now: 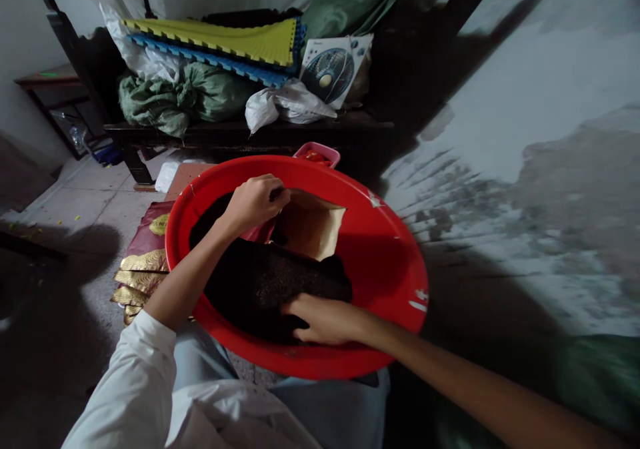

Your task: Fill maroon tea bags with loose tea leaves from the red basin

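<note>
- Left hand (257,201) pinches the rim of an open pouch (310,225).
- Right hand (325,320) rests half-curled, empty, on the dark loose leaves (265,279), just below the pouch.
- Both sit inside the red basin (395,262).

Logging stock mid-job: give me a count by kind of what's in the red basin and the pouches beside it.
Red basin: 1
Pile of dark loose leaves, right hand in it: 1
Open pouch, held by left hand: 1
Gold-patterned pouches on the floor: at least 4, overlapping
Total: at least 7
</note>
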`<state>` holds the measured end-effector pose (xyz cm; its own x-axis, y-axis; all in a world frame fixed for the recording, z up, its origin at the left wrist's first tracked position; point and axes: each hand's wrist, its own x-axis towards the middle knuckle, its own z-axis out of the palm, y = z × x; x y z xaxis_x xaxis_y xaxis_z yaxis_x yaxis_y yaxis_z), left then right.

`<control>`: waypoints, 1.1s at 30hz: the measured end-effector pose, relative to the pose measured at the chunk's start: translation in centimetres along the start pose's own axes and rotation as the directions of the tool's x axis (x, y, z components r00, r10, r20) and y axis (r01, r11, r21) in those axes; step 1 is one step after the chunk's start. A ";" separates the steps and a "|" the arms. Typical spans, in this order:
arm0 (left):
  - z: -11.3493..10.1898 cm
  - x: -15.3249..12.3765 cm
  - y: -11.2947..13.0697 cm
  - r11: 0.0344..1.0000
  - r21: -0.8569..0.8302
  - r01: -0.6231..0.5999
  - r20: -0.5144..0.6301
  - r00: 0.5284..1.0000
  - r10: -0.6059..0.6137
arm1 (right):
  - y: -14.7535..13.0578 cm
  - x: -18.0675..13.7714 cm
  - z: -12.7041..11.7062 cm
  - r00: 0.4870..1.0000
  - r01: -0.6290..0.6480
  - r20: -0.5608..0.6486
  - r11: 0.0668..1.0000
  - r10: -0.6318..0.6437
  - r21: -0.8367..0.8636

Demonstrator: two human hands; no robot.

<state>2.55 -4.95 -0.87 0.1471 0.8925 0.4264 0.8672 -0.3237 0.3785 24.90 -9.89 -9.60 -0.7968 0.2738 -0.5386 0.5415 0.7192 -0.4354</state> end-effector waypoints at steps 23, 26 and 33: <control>0.3 -0.3 0.5 0.995 -0.047 -0.084 0.070 0.994 0.087 | 0.4 -5.3 -9.2 0.389 0.118 -0.907 0.985 -0.160 -0.123; 0.2 -0.2 0.5 0.995 -0.053 -0.081 0.072 0.994 0.085 | 1.1 -4.2 -9.3 0.394 0.104 -0.908 0.989 -0.140 -0.107; 0.1 -0.1 -0.1 0.994 -0.070 -0.080 0.048 0.995 0.084 | 1.6 -3.3 -8.9 0.428 0.092 -0.886 0.984 -0.179 -0.154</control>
<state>2.54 -5.02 -1.03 0.2419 0.8763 0.4167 0.8169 -0.4157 0.3999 25.97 -3.93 -2.07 -0.6753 0.5545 0.4863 0.4183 0.8310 -0.3667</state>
